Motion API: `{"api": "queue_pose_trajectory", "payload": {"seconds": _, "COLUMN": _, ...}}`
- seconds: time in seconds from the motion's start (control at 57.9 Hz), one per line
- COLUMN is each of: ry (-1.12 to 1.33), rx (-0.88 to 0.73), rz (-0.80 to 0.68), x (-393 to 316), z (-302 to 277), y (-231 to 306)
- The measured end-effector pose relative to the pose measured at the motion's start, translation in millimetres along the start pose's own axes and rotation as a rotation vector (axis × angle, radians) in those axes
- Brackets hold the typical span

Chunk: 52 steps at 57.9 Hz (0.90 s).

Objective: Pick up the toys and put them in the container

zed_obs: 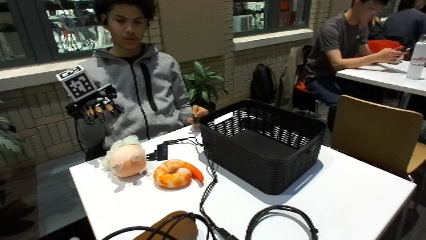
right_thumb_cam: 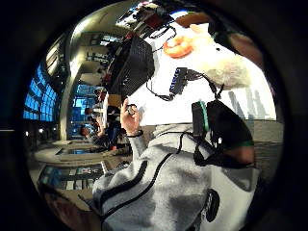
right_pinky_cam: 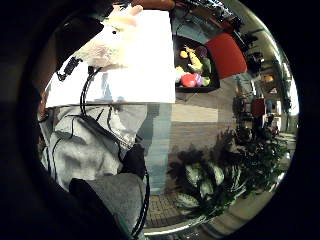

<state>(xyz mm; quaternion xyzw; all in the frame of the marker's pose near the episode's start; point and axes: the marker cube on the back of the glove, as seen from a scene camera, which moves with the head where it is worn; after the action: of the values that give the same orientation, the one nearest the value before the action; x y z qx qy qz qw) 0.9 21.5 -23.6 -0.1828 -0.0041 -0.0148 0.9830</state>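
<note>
gloved right hand [zed_obs: 95, 106] raised, fingers loosely curled, holding nothing | fluffy plush head [zed_obs: 126, 159] and shrimp toy [zed_obs: 176, 173] beside black basket [zed_obs: 266, 145] on white table [zed_obs: 346, 200]

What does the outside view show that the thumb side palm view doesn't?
Only the outside view shows the raised gloved hand holding nothing, the basket's empty inside, and a brown object at the table's near edge. Only the thumb side palm view shows the bare hand's knuckles up close. Both show the basket, shrimp toy, fluffy toy and table.
</note>
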Motion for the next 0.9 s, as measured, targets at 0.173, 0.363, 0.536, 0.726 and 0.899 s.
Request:
{"api": "queue_pose_trajectory", "payload": {"seconds": 0.173, "ry": -0.012, "rx": -0.150, "rz": -0.072, "x": -4, "z": -14, "y": 3}}
{"api": "queue_pose_trajectory", "payload": {"seconds": 0.363, "ry": -0.024, "rx": -0.200, "rz": -0.111, "x": -9, "z": -10, "y": 2}}
{"api": "queue_pose_trajectory", "payload": {"seconds": 0.536, "ry": -0.038, "rx": -0.205, "rz": -0.083, "x": -11, "z": 6, "y": 7}}
{"api": "queue_pose_trajectory", "payload": {"seconds": 0.726, "ry": 0.007, "rx": -0.204, "rz": -0.127, "x": -14, "z": 17, "y": -8}}
{"api": "queue_pose_trajectory", "payload": {"seconds": 0.899, "ry": 0.021, "rx": -0.226, "rz": -0.117, "x": -19, "z": 25, "y": -35}}
